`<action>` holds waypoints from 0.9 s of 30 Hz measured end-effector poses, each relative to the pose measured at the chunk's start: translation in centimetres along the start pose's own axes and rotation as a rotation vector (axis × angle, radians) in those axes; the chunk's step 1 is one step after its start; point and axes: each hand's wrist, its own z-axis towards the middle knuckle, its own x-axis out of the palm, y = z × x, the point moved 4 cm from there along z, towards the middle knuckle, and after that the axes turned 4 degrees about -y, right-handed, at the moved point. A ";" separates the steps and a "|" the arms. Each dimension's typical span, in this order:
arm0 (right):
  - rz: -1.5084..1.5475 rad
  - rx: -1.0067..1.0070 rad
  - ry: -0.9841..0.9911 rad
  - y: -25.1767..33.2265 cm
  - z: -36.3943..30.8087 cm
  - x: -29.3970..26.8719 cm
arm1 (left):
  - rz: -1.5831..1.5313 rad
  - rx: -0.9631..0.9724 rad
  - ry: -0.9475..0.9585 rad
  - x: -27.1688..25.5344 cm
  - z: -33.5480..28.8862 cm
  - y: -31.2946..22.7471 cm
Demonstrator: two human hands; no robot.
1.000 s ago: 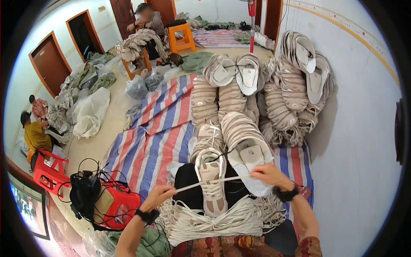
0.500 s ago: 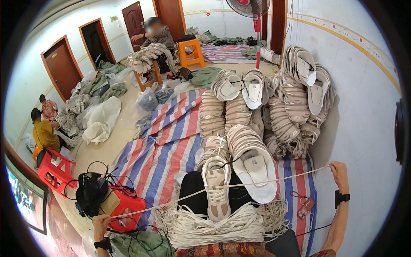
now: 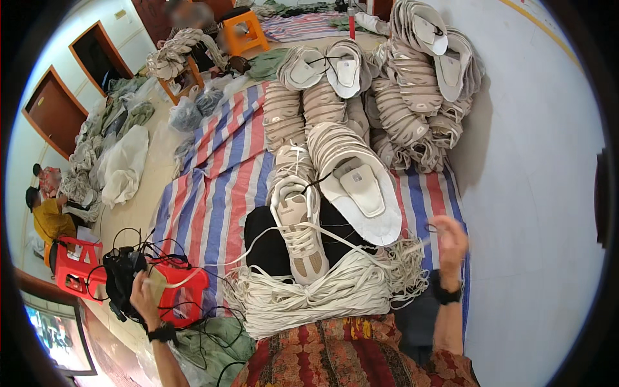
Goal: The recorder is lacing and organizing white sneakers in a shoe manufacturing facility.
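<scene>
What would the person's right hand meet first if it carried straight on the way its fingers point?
Probably the soles of the stacked shoe uppers: the right hand points up and slightly left, though depth is unclear.

We are seeing stacks of pale shoe uppers (image 3: 400, 109) lying on a striped tarp (image 3: 213, 187), two red plastic stools (image 3: 77, 274) standing at left, an orange stool (image 3: 248, 35) farther back, and a person in yellow (image 3: 48, 219) sitting near brown doors (image 3: 55, 119).
</scene>
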 end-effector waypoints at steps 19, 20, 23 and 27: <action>0.151 0.206 0.777 0.9 -0.8 22.9 | -0.637 0.020 1.050 27.4 -5.3 -26.0; 0.187 0.147 0.763 1.2 -0.6 22.8 | -0.607 0.051 1.030 27.4 -5.4 -25.9; 0.017 0.114 0.828 1.0 -0.4 23.0 | -0.436 0.280 0.977 27.3 -5.5 -26.3; -0.025 -0.014 0.766 1.5 -0.1 23.6 | -0.511 0.094 1.041 27.5 -5.8 -26.4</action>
